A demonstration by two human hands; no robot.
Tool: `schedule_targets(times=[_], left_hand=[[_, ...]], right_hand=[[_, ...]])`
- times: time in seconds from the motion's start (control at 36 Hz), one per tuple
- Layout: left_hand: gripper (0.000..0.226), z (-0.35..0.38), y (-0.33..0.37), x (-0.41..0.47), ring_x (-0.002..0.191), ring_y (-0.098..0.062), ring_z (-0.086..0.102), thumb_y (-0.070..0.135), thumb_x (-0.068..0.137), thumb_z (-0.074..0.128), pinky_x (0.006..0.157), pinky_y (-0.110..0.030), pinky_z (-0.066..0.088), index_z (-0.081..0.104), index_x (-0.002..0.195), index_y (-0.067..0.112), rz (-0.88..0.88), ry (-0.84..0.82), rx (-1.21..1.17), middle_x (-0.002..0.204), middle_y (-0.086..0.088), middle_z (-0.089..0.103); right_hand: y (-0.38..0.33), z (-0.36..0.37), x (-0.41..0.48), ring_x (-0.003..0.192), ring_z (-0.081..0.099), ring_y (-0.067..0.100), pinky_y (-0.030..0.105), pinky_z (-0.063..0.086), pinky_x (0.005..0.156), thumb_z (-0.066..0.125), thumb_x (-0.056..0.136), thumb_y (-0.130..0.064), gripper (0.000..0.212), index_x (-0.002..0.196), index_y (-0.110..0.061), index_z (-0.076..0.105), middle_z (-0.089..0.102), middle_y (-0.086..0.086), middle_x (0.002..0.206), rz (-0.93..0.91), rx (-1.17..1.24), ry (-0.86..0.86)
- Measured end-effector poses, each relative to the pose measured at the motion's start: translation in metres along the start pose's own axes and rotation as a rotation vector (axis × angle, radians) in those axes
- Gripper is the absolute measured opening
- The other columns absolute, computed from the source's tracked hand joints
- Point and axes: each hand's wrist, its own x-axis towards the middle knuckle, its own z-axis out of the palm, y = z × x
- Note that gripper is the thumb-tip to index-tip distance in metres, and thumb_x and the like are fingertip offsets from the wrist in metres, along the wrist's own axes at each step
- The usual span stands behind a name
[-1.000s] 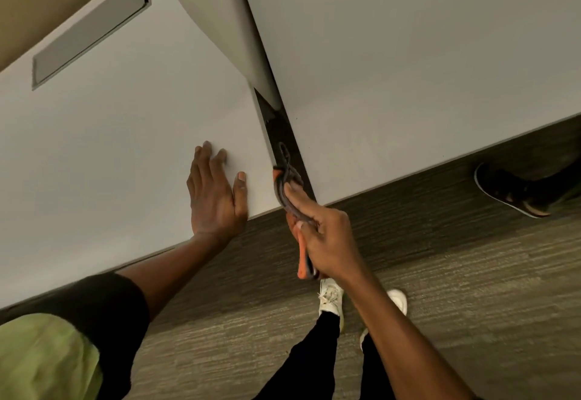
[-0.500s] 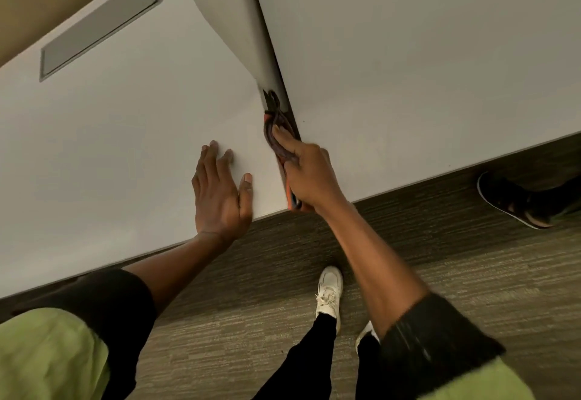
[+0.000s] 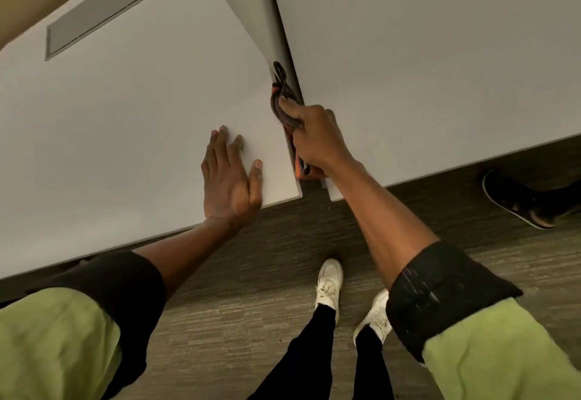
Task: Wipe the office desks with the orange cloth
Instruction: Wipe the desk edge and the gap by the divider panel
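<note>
Two white desks meet at a narrow gap: the left desk (image 3: 125, 122) and the right desk (image 3: 424, 63). My right hand (image 3: 314, 138) grips the orange cloth (image 3: 279, 107), folded into a dark-edged strip and pushed down into the gap between the desks. Its orange lower end shows under my palm near the desks' front edge. My left hand (image 3: 231, 179) lies flat, fingers spread, on the left desk's front corner, holding nothing.
An upright white divider panel (image 3: 251, 12) rises from the gap farther back. A grey rectangular cable hatch (image 3: 107, 9) sits in the left desk. Grey carpet (image 3: 251, 321) lies below with my white shoes (image 3: 328, 283). Another person's dark shoe (image 3: 515, 198) is at the right.
My right hand has slid the cloth along the gap, from the front edge up toward the divider. The left hand has stayed flat on the desk.
</note>
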Motion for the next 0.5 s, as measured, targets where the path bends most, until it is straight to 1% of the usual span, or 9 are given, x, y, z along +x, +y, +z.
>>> schedule_targets(times=[0.03,0.08,0.14,0.22,0.28,0.39,0.5], left_hand=[[0.063,0.0,0.0,0.0,0.169,-0.032,0.011,0.049,0.106,0.039,0.134,-0.058,0.02,0.036,0.158,0.013,0.003,0.004,0.007,0.179,-0.013,0.019],[0.062,0.001,-0.001,0.0,0.169,-0.032,0.012,0.049,0.106,0.038,0.134,-0.057,0.02,0.036,0.157,0.013,0.007,0.01,0.014,0.179,-0.014,0.02],[0.062,0.001,0.0,0.0,0.169,-0.031,0.012,0.05,0.106,0.037,0.134,-0.057,0.019,0.037,0.157,0.014,0.004,0.012,0.016,0.179,-0.014,0.02],[0.062,0.0,0.002,-0.001,0.169,-0.031,0.013,0.049,0.107,0.037,0.134,-0.057,0.019,0.037,0.157,0.014,-0.001,0.012,0.019,0.179,-0.014,0.021],[0.061,-0.001,0.003,-0.001,0.168,-0.032,0.013,0.048,0.107,0.037,0.134,-0.057,0.02,0.038,0.157,0.013,-0.003,0.012,0.019,0.179,-0.014,0.021],[0.062,-0.001,0.004,-0.001,0.169,-0.033,0.011,0.048,0.108,0.036,0.134,-0.057,0.019,0.037,0.158,0.011,-0.003,0.008,0.022,0.179,-0.016,0.019],[0.063,0.0,0.003,-0.002,0.169,-0.033,0.012,0.048,0.108,0.036,0.134,-0.057,0.019,0.036,0.159,0.011,-0.006,0.012,0.017,0.179,-0.017,0.019]], right_hand=[[-0.003,0.0,0.01,0.125,0.063,0.035,0.044,0.056,0.105,0.056,0.102,-0.001,0.055,0.153,-0.022,0.053,0.066,0.013,0.141,0.003,-0.006,-0.002],[-0.006,0.001,0.021,0.129,0.061,0.04,0.047,0.053,0.11,0.056,0.101,0.0,0.057,0.154,-0.02,0.052,0.063,0.016,0.145,-0.016,-0.043,-0.003],[-0.009,0.002,0.023,0.128,0.061,0.043,0.049,0.052,0.111,0.056,0.099,0.002,0.059,0.154,-0.018,0.051,0.062,0.019,0.146,-0.057,-0.12,0.004],[-0.015,0.003,0.014,0.131,0.059,0.041,0.046,0.051,0.109,0.057,0.093,0.008,0.062,0.152,-0.012,0.053,0.06,0.016,0.148,-0.142,-0.218,0.023],[-0.018,0.005,-0.003,0.13,0.058,0.04,0.044,0.051,0.105,0.059,0.09,0.01,0.063,0.15,-0.009,0.054,0.058,0.015,0.149,-0.184,-0.258,0.019],[-0.009,0.01,-0.063,0.126,0.059,0.035,0.041,0.054,0.101,0.068,0.087,0.006,0.075,0.155,-0.014,0.046,0.045,0.01,0.16,-0.193,-0.323,0.02],[-0.001,0.019,-0.115,0.137,0.056,0.033,0.046,0.051,0.108,0.07,0.086,0.006,0.083,0.16,-0.014,0.039,0.039,0.011,0.166,-0.157,-0.304,0.0]])
